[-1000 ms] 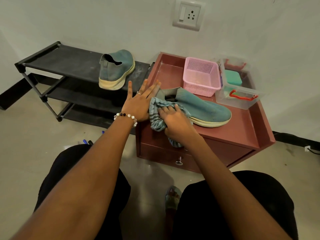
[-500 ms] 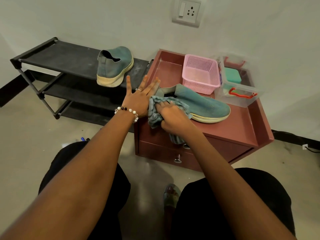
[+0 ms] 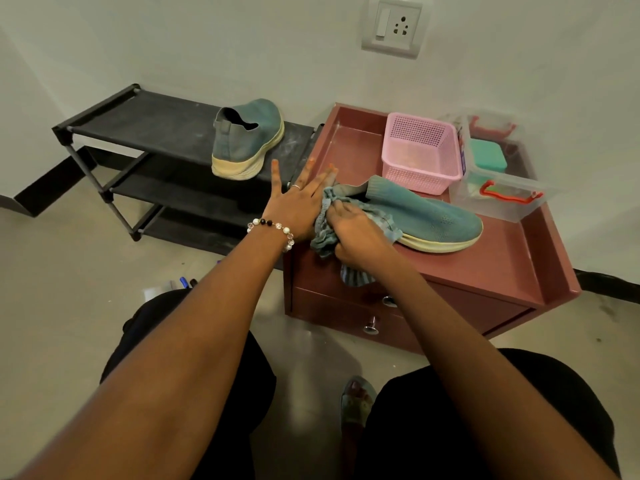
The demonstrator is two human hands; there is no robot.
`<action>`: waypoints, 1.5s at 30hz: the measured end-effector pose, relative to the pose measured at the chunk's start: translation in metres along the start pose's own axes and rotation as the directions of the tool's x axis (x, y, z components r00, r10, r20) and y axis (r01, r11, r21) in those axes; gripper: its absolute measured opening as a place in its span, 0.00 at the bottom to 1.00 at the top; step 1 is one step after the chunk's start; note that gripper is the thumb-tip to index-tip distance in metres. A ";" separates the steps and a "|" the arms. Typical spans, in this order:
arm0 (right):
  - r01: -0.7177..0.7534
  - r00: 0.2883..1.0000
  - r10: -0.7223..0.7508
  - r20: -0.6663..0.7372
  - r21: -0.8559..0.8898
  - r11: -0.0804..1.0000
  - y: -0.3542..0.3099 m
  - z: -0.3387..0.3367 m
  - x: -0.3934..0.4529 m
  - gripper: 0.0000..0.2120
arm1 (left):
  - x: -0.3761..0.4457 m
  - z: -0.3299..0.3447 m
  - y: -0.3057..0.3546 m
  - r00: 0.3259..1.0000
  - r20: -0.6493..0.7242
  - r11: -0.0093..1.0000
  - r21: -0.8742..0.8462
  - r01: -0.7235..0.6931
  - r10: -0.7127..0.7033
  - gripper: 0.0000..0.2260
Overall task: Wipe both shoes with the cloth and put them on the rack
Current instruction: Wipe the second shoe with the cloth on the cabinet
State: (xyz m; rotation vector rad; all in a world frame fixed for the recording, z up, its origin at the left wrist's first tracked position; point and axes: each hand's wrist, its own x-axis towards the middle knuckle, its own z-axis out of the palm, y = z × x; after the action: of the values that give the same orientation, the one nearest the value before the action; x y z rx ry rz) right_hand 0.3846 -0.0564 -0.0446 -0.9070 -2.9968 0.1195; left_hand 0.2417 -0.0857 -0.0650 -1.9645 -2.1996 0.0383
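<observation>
One teal shoe [image 3: 429, 216] with a cream sole lies on the red-brown cabinet top [image 3: 491, 271], toe pointing right. My right hand [image 3: 356, 233] grips a blue-grey striped cloth [image 3: 325, 237] and holds it against the shoe's heel end. My left hand [image 3: 298, 206], fingers spread and straight, presses against the heel from the left. The other teal shoe [image 3: 246, 140] stands on the top shelf of the black rack [image 3: 149, 123], heel toward me.
A pink mesh basket [image 3: 419, 150] and a clear plastic box [image 3: 498, 178] with red handles sit at the back of the cabinet. Two drawer knobs [image 3: 370, 325] face me. Pens [image 3: 183, 282] lie on the floor by my left knee. A wall socket [image 3: 394, 26] is above.
My right hand with the cloth has slid a little along the heel of the shoe. My left hand has stayed against the heel. The view has shifted slightly.
</observation>
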 end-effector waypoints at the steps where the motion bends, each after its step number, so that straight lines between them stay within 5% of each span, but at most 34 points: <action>1: 0.001 1.000 -0.001 0.011 0.021 1.000 0.000 0.001 -0.002 0.30 | 0.001 0.001 0.000 1.000 0.004 1.000 -0.009 0.004 -0.004 0.33; 7: 0.008 0.998 -0.017 0.060 0.137 0.991 0.017 -0.017 -0.008 0.31 | 0.001 0.000 -0.001 1.000 -0.001 1.000 -0.013 0.025 -0.025 0.35; 12: -0.095 0.982 0.131 -0.138 0.242 0.966 0.039 -0.032 -0.017 0.20 | 0.003 0.002 -0.003 0.998 0.063 0.999 -0.030 0.023 -0.021 0.56; 15: -0.226 0.777 0.546 -0.314 0.671 0.706 0.040 -0.037 -0.019 0.19 | 0.004 0.002 -0.003 0.998 0.057 0.998 -0.060 0.019 -0.016 0.59; 17: -0.099 0.580 0.749 -0.321 0.884 0.456 0.032 -0.038 -0.019 0.18 | 0.004 0.003 -0.003 0.998 0.061 0.996 -0.084 0.025 -0.020 0.59; 18: -0.083 0.568 0.757 -0.325 0.892 0.445 0.024 -0.037 -0.017 0.17 | 0.004 0.003 -0.003 0.998 0.066 0.996 -0.089 0.027 -0.021 0.58; 20: -0.099 0.742 0.566 -0.359 0.776 0.623 0.010 -0.026 -0.009 0.22 | 0.003 0.003 -0.004 0.997 0.074 0.998 -0.061 0.008 -0.004 0.52; 22: -0.097 0.946 0.227 -0.231 0.468 0.878 -0.004 -0.007 0.000 0.35 | 0.001 0.004 -0.004 0.998 0.064 1.000 -0.024 -0.017 0.019 0.41; 23: -0.079 0.978 0.133 -0.158 0.309 0.948 -0.007 0.000 0.004 0.39 | 0.001 0.005 -0.006 0.998 0.055 1.000 -0.019 -0.020 0.021 0.37; 30: 0.020 1.000 -0.020 -0.003 0.097 0.995 0.019 -0.012 -0.014 0.29 | 0.001 0.000 0.000 0.999 0.022 0.999 -0.043 0.029 -0.028 0.38; 35: -0.171 0.981 0.176 -0.082 0.060 0.983 0.034 -0.034 -0.016 0.17 | 0.001 0.001 -0.002 0.998 0.058 0.998 -0.053 0.035 -0.032 0.54; 38: -0.299 0.817 0.401 -0.414 0.290 0.909 0.031 -0.032 -0.021 0.18 | 0.003 0.001 -0.002 0.998 0.052 0.997 -0.070 0.032 -0.028 0.57; 40: -0.196 0.677 0.528 -0.513 0.565 0.801 0.019 -0.027 -0.020 0.23 | 0.003 0.002 -0.003 0.998 0.060 0.994 -0.100 0.035 -0.029 0.57; 42: -0.119 0.737 0.438 -0.515 0.539 0.834 0.007 -0.013 -0.013 0.27 | 0.002 0.002 -0.002 0.996 0.082 0.994 -0.101 0.033 -0.024 0.53; 45: -0.115 0.964 0.144 -0.224 0.139 0.984 -0.008 0.010 -0.010 0.33 | 0.003 0.005 -0.002 0.999 0.040 0.998 -0.059 0.026 -0.023 0.37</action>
State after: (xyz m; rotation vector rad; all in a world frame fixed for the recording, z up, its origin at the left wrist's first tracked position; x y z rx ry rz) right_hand 0.3881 -0.0686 -0.0540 -1.0248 -2.6820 0.1853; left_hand 0.2389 -0.0827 -0.0697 -1.9839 -2.2744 0.0081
